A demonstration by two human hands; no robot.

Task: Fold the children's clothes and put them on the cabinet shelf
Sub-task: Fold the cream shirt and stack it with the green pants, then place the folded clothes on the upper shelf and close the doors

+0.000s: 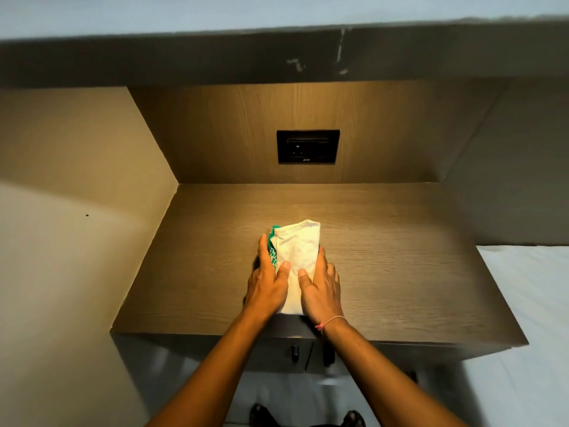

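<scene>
A folded white child's garment (pixel 297 248) with a green printed part showing on its left edge lies on the wooden cabinet shelf (pixel 385 257), near the shelf's front middle. My left hand (pixel 268 282) clasps its left side, thumb on top of the cloth. My right hand (pixel 320 288) clasps its right side the same way, a pink thread bracelet on the wrist. The near end of the garment is partly covered by both hands.
A black wall socket panel (pixel 308 147) sits in the wooden back wall of the niche. A dark overhang (pixel 277 57) runs above. A white bed surface (pixel 529 303) lies to the right. Cabinet door handles (pixel 295 354) show below the shelf's front edge.
</scene>
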